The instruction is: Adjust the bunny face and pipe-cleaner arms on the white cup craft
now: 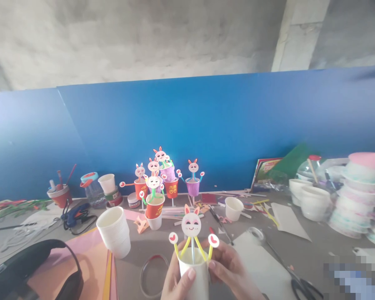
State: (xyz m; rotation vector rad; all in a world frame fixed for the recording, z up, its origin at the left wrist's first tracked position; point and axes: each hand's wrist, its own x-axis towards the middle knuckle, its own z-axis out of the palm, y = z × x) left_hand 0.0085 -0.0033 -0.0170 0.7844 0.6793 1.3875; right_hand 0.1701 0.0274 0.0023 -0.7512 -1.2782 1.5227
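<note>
I hold the white paper cup [194,277] upright, low and close in front of me, so its bunny face [191,224] and yellow arms stand clear. My left hand [177,283] and right hand [229,271] both pinch its sides; finished bunny cups [162,183] stand beyond by the blue wall [206,121].

Upright white paper cup [193,277] topped by a bunny-face puppet [191,225].
</note>
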